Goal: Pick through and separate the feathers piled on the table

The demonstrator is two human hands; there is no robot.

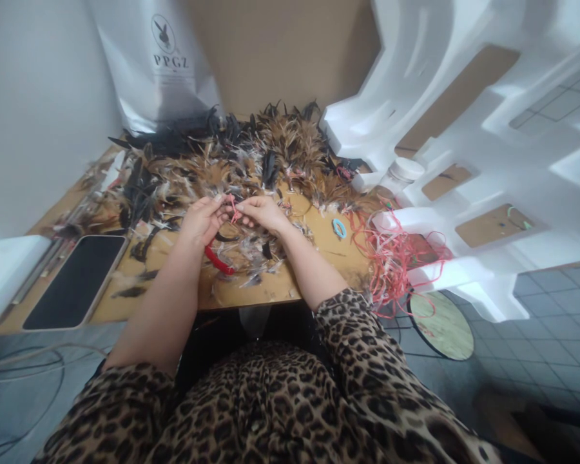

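Cord (234,210), pink and thin, is held up between the two hands, above the tabletop (326,251). The left hand (202,222) pinches it with thumb and finger, and the right hand (263,214) pinches it also, very near. I judge that it is a step of fine fingertip work; whether there is a knot, I cannot tell. The next move, I think, calls for a light, steady pinch, keeping loose feathers (290,138) out of the cord. Behind the feathers stands a silver bag (145,84), with "PPGZ" printed under a rabbit head in an oval. On the phone (75,282) I can read nothing.
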